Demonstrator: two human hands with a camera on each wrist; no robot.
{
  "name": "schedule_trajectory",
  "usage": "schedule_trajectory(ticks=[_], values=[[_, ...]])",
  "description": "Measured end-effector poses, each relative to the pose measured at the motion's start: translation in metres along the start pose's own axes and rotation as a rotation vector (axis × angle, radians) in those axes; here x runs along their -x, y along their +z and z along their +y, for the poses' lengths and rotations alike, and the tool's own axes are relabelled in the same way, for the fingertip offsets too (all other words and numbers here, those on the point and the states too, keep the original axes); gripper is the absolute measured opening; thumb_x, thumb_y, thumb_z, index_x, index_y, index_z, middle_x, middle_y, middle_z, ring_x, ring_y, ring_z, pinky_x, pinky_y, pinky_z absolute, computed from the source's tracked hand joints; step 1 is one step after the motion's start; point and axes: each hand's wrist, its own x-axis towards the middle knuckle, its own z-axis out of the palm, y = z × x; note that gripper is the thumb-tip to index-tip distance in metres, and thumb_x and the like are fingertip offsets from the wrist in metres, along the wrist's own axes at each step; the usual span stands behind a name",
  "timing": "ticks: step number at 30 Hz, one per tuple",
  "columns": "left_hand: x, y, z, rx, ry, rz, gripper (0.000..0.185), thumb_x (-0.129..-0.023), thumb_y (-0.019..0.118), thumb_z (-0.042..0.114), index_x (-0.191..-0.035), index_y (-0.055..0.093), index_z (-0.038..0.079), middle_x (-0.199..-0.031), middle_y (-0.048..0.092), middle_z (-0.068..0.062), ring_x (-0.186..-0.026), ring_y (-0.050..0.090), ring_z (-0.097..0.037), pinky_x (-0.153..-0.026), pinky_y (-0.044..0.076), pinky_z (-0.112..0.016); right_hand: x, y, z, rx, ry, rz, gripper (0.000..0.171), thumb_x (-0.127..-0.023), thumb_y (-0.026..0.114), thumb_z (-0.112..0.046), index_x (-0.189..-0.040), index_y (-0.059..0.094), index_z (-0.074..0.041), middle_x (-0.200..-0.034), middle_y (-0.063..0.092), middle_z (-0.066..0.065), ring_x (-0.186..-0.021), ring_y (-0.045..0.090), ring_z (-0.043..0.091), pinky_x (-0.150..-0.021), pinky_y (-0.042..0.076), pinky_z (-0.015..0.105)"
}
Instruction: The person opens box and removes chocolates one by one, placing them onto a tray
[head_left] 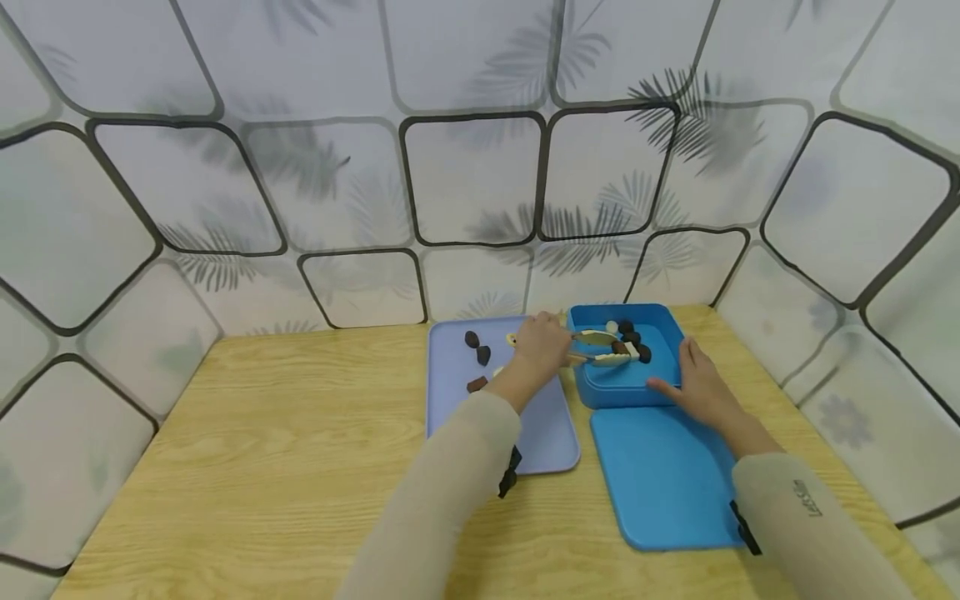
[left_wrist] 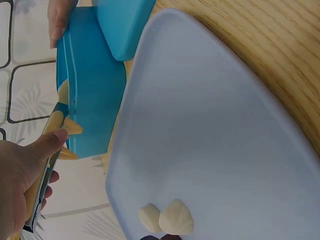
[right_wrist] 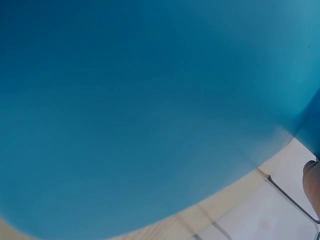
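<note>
My left hand [head_left: 551,343] grips a pair of yellow tongs [head_left: 600,348] that reach into the open blue box [head_left: 622,390]. The tong tips lie among dark and white candies [head_left: 632,340] inside; whether they pinch one I cannot tell. In the left wrist view the left hand [left_wrist: 22,170] holds the tongs [left_wrist: 56,122] at the box [left_wrist: 92,95]. My right hand [head_left: 696,379] rests with straight fingers against the box's near right side. The lavender tray [head_left: 517,417] carries dark candies [head_left: 477,350] and white shell-shaped candies [left_wrist: 167,217].
The blue lid [head_left: 663,479] lies flat on the wooden table [head_left: 285,450] just in front of the box and fills the right wrist view [right_wrist: 140,110]. Patterned panels [head_left: 472,175] close in the back and both sides.
</note>
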Motion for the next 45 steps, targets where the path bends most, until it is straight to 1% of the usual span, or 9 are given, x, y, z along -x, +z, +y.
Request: schedule_trajectory(ticks=[6,14,19,25,32,36,39,40,45], values=[[0.005,0.002,-0.009,0.011,0.022,0.025,0.044,-0.085,0.061,0.055,-0.112,0.069,0.022,-0.111,0.062,0.003,-0.103,0.054,-0.014,-0.088,0.048,-0.029,-0.001,-0.001,-0.002,-0.005,-0.002,-0.005,0.11,-0.088,0.052,-0.06,-0.143,-0.006,0.015,-0.149,0.0,0.038,-0.135,0.008,0.056,-0.106,0.018,0.066],[0.013,0.008,-0.021,0.053,-0.004,0.035,0.045,-0.084,0.059,0.057,-0.111,0.068,0.022,-0.111,0.062,0.005,-0.105,0.054,-0.012,-0.091,0.048,-0.028,-0.003,0.002,0.001,-0.001,0.006,-0.007,0.11,-0.088,0.051,-0.062,-0.143,-0.006,0.014,-0.15,-0.001,0.038,-0.136,0.008,0.056,-0.105,0.018,0.067],[0.018,0.011,-0.027,0.074,-0.01,0.072,0.049,-0.082,0.06,0.059,-0.113,0.067,0.021,-0.111,0.063,0.005,-0.104,0.055,-0.012,-0.088,0.049,-0.028,-0.004,0.003,0.002,0.002,0.011,0.0,0.11,-0.088,0.052,-0.061,-0.144,-0.005,0.015,-0.149,-0.001,0.038,-0.135,0.008,0.056,-0.104,0.019,0.067],[0.026,0.016,-0.035,0.083,-0.019,0.149,0.056,-0.081,0.059,0.062,-0.118,0.066,0.02,-0.118,0.063,0.003,-0.109,0.056,-0.013,-0.09,0.05,-0.027,-0.003,0.001,0.001,-0.007,0.014,-0.01,0.111,-0.087,0.052,-0.062,-0.143,-0.007,0.014,-0.15,-0.002,0.038,-0.135,0.007,0.056,-0.104,0.018,0.068],[0.038,0.022,-0.043,0.095,-0.042,0.231,0.053,-0.08,0.06,0.06,-0.112,0.069,0.018,-0.11,0.066,0.0,-0.102,0.06,-0.014,-0.084,0.052,-0.026,-0.001,0.0,0.002,-0.005,0.016,-0.01,0.111,-0.088,0.052,-0.062,-0.143,-0.008,0.014,-0.149,-0.002,0.038,-0.136,0.007,0.056,-0.105,0.017,0.067],[0.044,0.027,-0.049,0.116,-0.06,0.254,0.054,-0.079,0.061,0.061,-0.111,0.069,0.018,-0.107,0.066,0.0,-0.098,0.061,-0.015,-0.081,0.053,-0.027,0.0,0.002,0.004,-0.014,0.013,-0.014,0.11,-0.088,0.052,-0.061,-0.143,-0.007,0.014,-0.149,-0.003,0.038,-0.136,0.006,0.056,-0.105,0.016,0.067],[0.051,0.031,-0.056,0.155,-0.074,0.274,0.054,-0.079,0.061,0.06,-0.111,0.069,0.017,-0.106,0.067,-0.001,-0.097,0.061,-0.016,-0.081,0.053,-0.026,-0.001,0.003,0.004,-0.018,0.01,-0.015,0.11,-0.088,0.052,-0.061,-0.143,-0.007,0.014,-0.15,-0.003,0.037,-0.136,0.005,0.056,-0.106,0.016,0.067],[0.053,0.032,-0.058,0.17,-0.075,0.29,0.053,-0.079,0.061,0.059,-0.11,0.069,0.017,-0.105,0.067,-0.001,-0.096,0.061,-0.016,-0.08,0.053,-0.026,-0.002,0.003,0.004,-0.015,0.009,-0.013,0.11,-0.088,0.052,-0.061,-0.143,-0.007,0.014,-0.15,-0.003,0.037,-0.136,0.005,0.056,-0.106,0.016,0.066],[0.067,0.042,-0.068,0.225,-0.059,0.433,0.05,-0.077,0.066,0.055,-0.101,0.071,0.012,-0.093,0.068,-0.004,-0.087,0.064,-0.018,-0.076,0.054,-0.026,-0.002,0.001,0.003,-0.011,0.015,-0.01,0.111,-0.088,0.051,-0.062,-0.144,-0.008,0.013,-0.15,-0.003,0.037,-0.136,0.005,0.055,-0.106,0.016,0.067]])
